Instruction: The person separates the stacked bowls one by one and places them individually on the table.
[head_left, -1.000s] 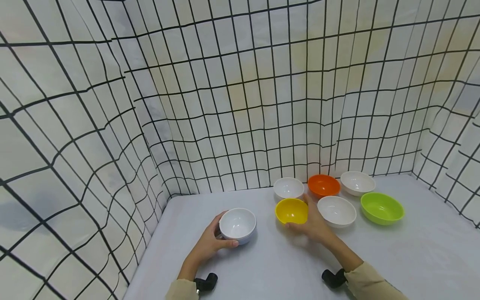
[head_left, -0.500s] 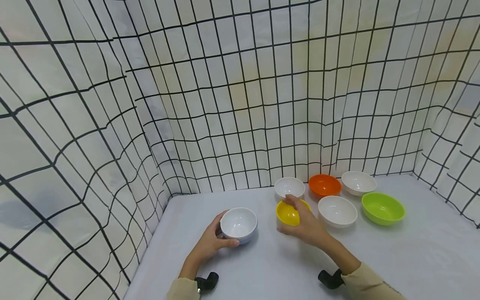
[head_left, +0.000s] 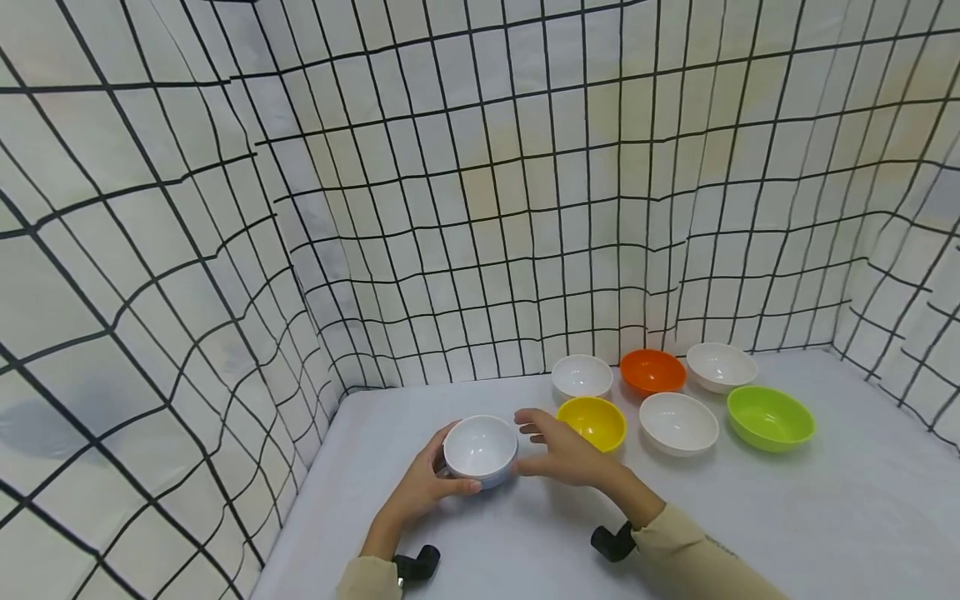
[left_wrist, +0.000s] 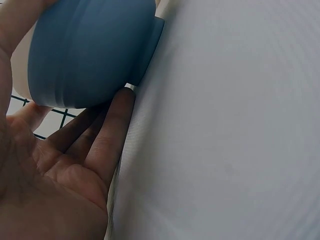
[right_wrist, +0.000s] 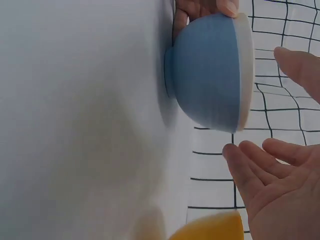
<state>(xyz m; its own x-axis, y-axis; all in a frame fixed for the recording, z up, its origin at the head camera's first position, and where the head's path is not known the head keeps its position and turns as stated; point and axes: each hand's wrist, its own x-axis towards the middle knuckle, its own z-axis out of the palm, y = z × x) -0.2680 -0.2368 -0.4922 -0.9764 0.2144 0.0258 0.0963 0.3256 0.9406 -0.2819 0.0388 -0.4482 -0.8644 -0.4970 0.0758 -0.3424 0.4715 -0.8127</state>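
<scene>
A blue bowl (head_left: 482, 447) with a white inside and a pale band along its rim sits upright on the table, left of the middle. My left hand (head_left: 425, 483) grips it from the left, thumb at the front and fingers around the far side. In the left wrist view, fingers (left_wrist: 107, 140) reach low by the bowl's foot. My right hand (head_left: 566, 454), fingers spread and nothing in it, hovers just right of the blue bowl. In the right wrist view, its fingertips (right_wrist: 232, 152) point at the rim with a gap between. Beside that hand stands a yellow bowl (head_left: 598, 421), partly covered by it.
At the back right of the white table (head_left: 405, 400) are a small white bowl (head_left: 581, 375), an orange bowl (head_left: 651, 371), another white bowl (head_left: 722, 365), a nearer white bowl (head_left: 677, 421) and a green bowl (head_left: 770, 417). White walls with black grid lines (head_left: 480, 250) enclose the table.
My right hand has left the yellow bowl, which stays in place, and has moved left toward the blue bowl. The left hand keeps its grip on the blue bowl.
</scene>
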